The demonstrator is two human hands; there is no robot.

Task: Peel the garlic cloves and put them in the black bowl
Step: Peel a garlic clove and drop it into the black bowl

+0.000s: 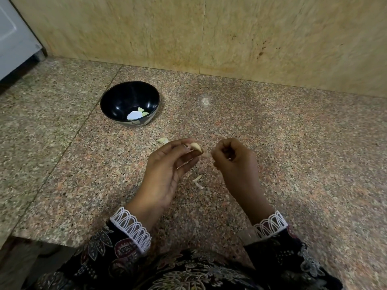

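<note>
Left hand: pinches a garlic clove at its fingertips, above the desk.
Right hand: fingers curled, pinching a pale strip of skin just beside the clove.
Black bowl: on the desk, well apart from the hands, peeled cloves inside.
Skin scraps: on the desk between the hands.

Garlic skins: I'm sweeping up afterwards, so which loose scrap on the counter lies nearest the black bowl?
The pale scrap just left of the left hand's fingertips; the other scrap lies nearer the person, between the wrists.
</note>
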